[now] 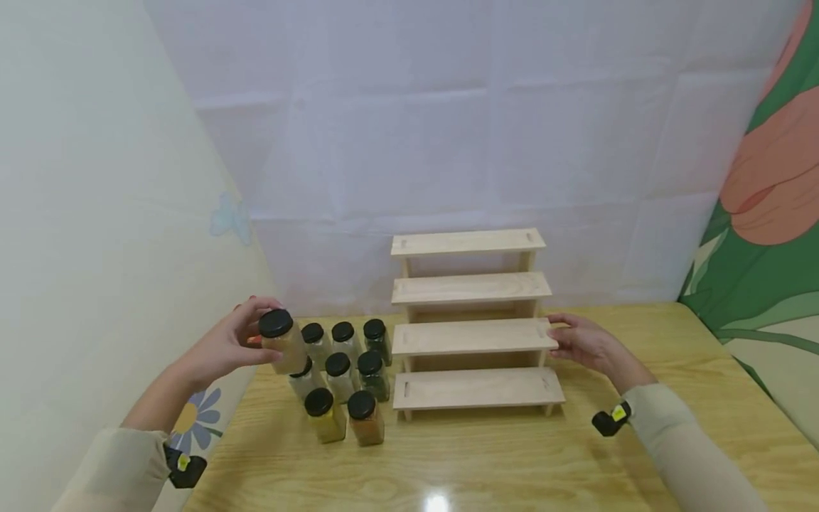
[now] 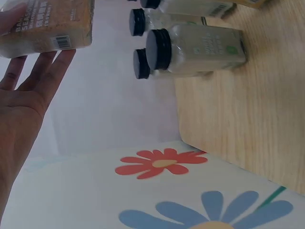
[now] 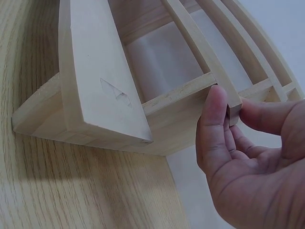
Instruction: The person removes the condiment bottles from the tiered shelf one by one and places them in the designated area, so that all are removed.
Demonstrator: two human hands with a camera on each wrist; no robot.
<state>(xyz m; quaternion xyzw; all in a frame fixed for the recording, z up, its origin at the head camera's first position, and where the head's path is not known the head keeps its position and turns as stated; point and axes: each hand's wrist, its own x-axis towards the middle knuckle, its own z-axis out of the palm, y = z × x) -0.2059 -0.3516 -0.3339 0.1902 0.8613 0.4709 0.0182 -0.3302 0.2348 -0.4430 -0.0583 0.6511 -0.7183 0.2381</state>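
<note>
My left hand (image 1: pixel 233 340) grips a square spice jar (image 1: pixel 284 345) with a black lid, held above the table at the left of the other jars. In the left wrist view, this jar (image 2: pixel 52 28) shows a printed label, a barcode and tan contents. My right hand (image 1: pixel 585 343) pinches the right end of a shelf board on the wooden tiered rack (image 1: pixel 473 338). Thumb and fingers close around that board's end (image 3: pixel 233 107) in the right wrist view. The rack's stepped shelves hold no jars.
Several black-lidded spice jars (image 1: pixel 341 373) stand close together left of the rack, with a yellow jar (image 1: pixel 328 419) and an orange-brown jar (image 1: pixel 367 421) in front. A white cloth (image 1: pixel 473 142) hangs behind the wooden table (image 1: pixel 307 476). Flower-printed panels flank both sides.
</note>
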